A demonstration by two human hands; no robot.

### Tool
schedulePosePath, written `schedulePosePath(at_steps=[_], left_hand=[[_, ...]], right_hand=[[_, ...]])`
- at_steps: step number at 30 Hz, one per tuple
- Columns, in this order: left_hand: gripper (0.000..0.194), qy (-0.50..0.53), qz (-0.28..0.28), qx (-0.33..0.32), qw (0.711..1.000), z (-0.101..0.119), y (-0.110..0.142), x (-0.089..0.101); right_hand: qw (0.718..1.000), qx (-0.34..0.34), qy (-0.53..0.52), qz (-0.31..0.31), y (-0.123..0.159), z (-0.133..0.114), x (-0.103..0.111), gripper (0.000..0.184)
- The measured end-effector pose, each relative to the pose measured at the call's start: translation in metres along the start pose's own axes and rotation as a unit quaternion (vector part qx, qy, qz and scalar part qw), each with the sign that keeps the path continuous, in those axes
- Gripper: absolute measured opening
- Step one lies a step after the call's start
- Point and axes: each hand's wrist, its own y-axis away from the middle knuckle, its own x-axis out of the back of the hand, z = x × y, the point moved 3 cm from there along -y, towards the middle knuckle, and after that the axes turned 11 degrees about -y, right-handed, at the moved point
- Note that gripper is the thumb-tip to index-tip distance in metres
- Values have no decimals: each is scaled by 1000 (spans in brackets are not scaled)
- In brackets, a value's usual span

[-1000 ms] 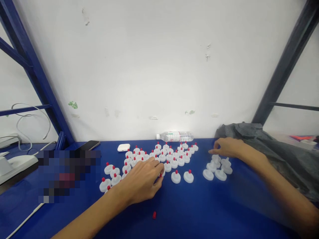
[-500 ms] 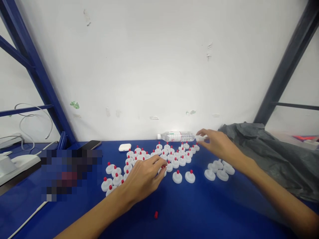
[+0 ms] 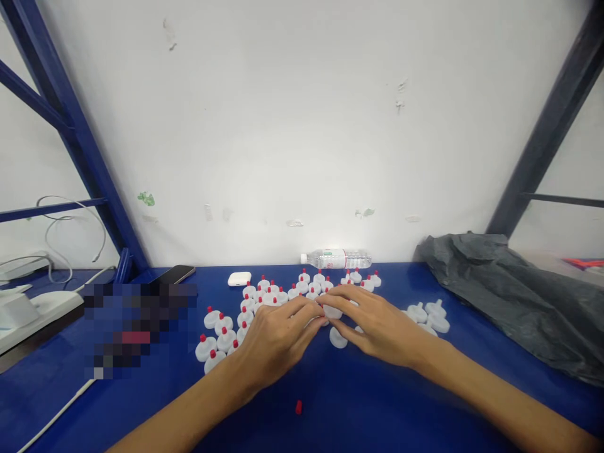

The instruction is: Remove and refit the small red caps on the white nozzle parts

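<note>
My left hand (image 3: 285, 333) is closed in a pinch, a bit of red cap showing at its fingertips. Facing it, my right hand (image 3: 375, 321) grips a translucent white round lid (image 3: 333, 311), and the two sets of fingertips meet at the lid's spout side. Fingers hide most of the joint between cap and lid. Behind and left of my hands stand many white lids topped with red caps (image 3: 224, 330). Several uncapped white lids (image 3: 436, 314) lie right of my right hand. One loose red cap (image 3: 299, 408) lies on the blue table (image 3: 358, 402) in front.
A clear plastic bottle (image 3: 337, 258) lies against the wall. A white case (image 3: 240, 279) and a phone (image 3: 177, 275) are at the back left, near a pixelated area and a cable (image 3: 61, 409). Dark grey plastic sheeting (image 3: 500, 296) covers the right side.
My right hand has come left and nearer from beside the bottle, bringing the white lid to my left hand. The left hand stays nearly in place. The view has shifted slightly.
</note>
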Motion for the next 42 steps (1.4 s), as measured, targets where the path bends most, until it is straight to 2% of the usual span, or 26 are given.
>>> schedulePosePath(at_steps=[6,9,12,15,17,19,22,24,26,28,31,37,39,42], left_hand=[[12,14,-12,13,1000,-1,4,-3],[11,93,-5,49,994,-2,2,-3],[11,203,11,118,972,-3,-4,1],[16,304,-17,199,931,-4,-9,3],[15,372,-41,247,894,-6,-10,3],[27,445,-63,275,850,-6,-10,3],[55,556,-123,275,775,-2,-8,2],[57,613,-173,256,727,3,-8,2],[54,641,-211,240,698,7,-8,0],[50,642,-218,232,698,9,-8,-1],[50,628,-208,232,714,8,-8,-4],[55,603,-211,267,721,4,-6,-5],[53,564,-200,257,759,1,-8,-2],[32,444,-191,251,839,-7,-10,0]], right_hand=[[999,22,-29,25,0,-3,1,42],[998,33,-8,46,2,-1,1,39],[997,44,16,62,5,2,0,40],[994,56,20,86,7,3,1,41],[991,80,10,105,7,2,4,43],[987,106,-3,118,6,-2,6,44],[980,142,-15,137,4,-12,9,42],[976,164,-13,142,4,-18,10,39],[974,179,-10,142,4,-23,9,35],[972,188,-13,140,5,-25,8,35],[972,187,-17,139,3,-26,9,37],[973,186,-28,134,-2,-29,12,38],[975,178,-15,130,-2,-24,14,39],[983,120,34,136,1,-3,22,39]])
